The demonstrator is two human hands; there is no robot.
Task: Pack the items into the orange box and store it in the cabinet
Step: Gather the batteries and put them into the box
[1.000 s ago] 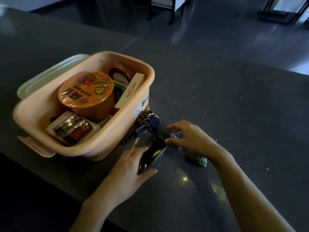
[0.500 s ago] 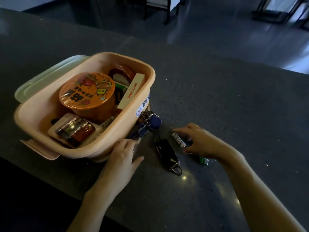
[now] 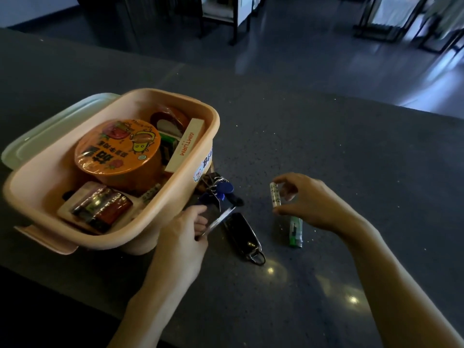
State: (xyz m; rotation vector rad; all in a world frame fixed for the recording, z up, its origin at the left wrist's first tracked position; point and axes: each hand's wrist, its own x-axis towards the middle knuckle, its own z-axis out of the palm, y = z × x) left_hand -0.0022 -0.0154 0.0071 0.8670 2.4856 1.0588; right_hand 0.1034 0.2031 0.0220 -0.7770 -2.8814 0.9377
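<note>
Dark counter [image 3: 326, 146]. Right hand [image 3: 311, 199] now pinches white tube [image 3: 275, 197], lifted off counter; left hand [image 3: 180, 237] grips keys [image 3: 221, 189] beside box [image 3: 175, 189]. Both likely box-bound.

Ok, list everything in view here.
counter: one, dark grey, underneath.
orange box: one, peach-orange, counter's left.
lid: one, pale green, behind box.
noodle cup: one, orange, inside box.
battery pack: one, dark, inside box.
slim carton: one, cream, inside box.
round item: one, brown, inside box.
key bunch: one, blue-tagged, beside box.
key case: one, black, between hands.
lighter: one, green, by right hand.
tube: one, white, in right hand.
left hand: one, gripping key bunch.
right hand: one, pinching tube.
</note>
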